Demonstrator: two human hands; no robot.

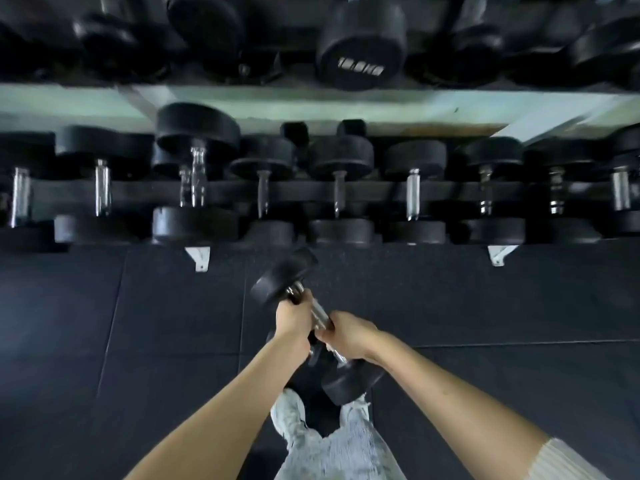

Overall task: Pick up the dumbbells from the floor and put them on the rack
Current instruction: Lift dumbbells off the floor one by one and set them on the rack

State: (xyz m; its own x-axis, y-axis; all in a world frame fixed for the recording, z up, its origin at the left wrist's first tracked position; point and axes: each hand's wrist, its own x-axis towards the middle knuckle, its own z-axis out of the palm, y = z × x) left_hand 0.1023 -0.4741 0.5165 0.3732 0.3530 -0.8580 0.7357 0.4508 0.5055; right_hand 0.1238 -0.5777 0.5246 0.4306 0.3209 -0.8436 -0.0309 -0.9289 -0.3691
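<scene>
A black dumbbell (282,280) with a chrome handle hangs above the dark floor, tilted from upper left to lower right. My left hand (292,318) grips the handle near the far head. My right hand (348,336) grips the handle near the near head (349,379), which hangs above my shoes. The rack (311,192) stands just beyond, its lower row filled with several black dumbbells lying side by side. The far head of the held dumbbell is close to the rack's front edge, below the dumbbells at its middle.
An upper rack tier (360,46) holds larger black dumbbells across the top of the view. Two white rack feet (198,258) (500,254) sit on the black rubber floor (104,323). My shoes (289,410) and light trousers are right below the dumbbell.
</scene>
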